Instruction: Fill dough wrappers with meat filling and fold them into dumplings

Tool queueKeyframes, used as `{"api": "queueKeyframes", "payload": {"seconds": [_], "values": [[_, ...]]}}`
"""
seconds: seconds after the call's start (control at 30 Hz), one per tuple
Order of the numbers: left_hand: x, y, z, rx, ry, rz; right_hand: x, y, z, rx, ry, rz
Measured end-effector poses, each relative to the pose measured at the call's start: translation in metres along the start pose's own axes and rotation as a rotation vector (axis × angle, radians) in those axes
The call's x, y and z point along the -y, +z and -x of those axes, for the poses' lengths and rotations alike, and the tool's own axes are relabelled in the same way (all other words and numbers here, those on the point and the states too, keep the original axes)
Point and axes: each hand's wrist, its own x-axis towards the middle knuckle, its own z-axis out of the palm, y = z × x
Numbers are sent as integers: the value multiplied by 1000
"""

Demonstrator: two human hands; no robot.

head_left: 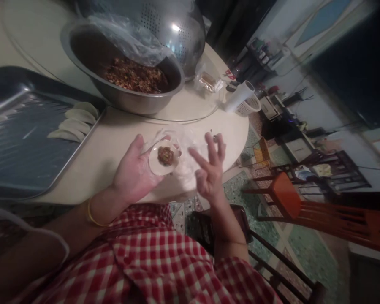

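A round dumpling wrapper (156, 165) rests across the fingers of my left hand (135, 169), which holds it over the table's edge. In the middle of the wrapper sits a small mound of brownish meat filling (165, 156), flecked with green. To its right, my right hand (210, 171) is raised with its fingers apart, and I see nothing in it. A clear plastic bag (185, 166) dusted with white lies on the table between and behind my hands. Beyond is a large steel bowl (139, 99) of chopped filling (136, 77), partly covered by plastic film (129, 40).
On the left, a metal tray (25, 147) carries several folded dumplings (77, 120) along its right side. A steel colander (174, 29) stands behind the bowl. A white roll (243, 93) and basket (250, 105) are at the table's right edge; an orange chair (285, 194) is beyond.
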Motion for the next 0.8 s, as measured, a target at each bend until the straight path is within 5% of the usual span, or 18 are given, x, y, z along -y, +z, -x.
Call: {"api": "queueKeyframes", "payload": {"seconds": [0.13,0.33,0.5,0.7,0.8], "values": [[1,-5,4,94,-15,24,41,16,-12,81,-138,-33],[-6,-9,9,193,-55,65,60,29,-20,169,-141,-110],[-19,-8,15,123,-26,126,59,28,-3,263,-180,-222],[-26,-5,19,37,16,77,45,22,11,60,-249,-266],[-24,-6,18,85,-10,39,44,24,8,121,-189,-269]]}}
